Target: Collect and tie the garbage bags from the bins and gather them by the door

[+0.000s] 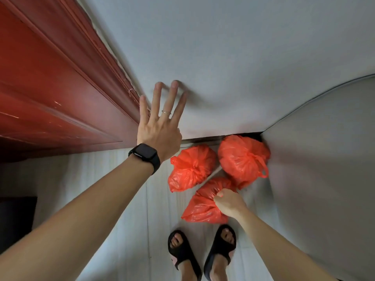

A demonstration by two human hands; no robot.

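My left hand [160,126] is spread wide and flat, fingers apart and holding nothing, its fingertips pressed against the pale grey wall [233,57] just beside the frame of the dark red panelled wooden door [50,88]. A thin silver ring [166,112] sits on one finger and a black smartwatch with a black band [145,156] wraps my wrist. My right hand [228,203] is lower, closed tight around the gathered neck of a thin orange-red plastic garbage bag [200,207], which rests on the pale tiled floor [158,220] in front of my feet. Beyond it, two more bags lie on the floor in the corner: a knotted orange-red plastic bag on the left [190,167] near the foot of the wall, and a rounder orange-red plastic bag with a tied loop handle [241,159] pushed against the second pale grey wall on the right [324,159]. The three bags sit close together, the one I grip touching the rounder one. My feet are in black open-toed rubber slides [203,250], just behind the held bag.
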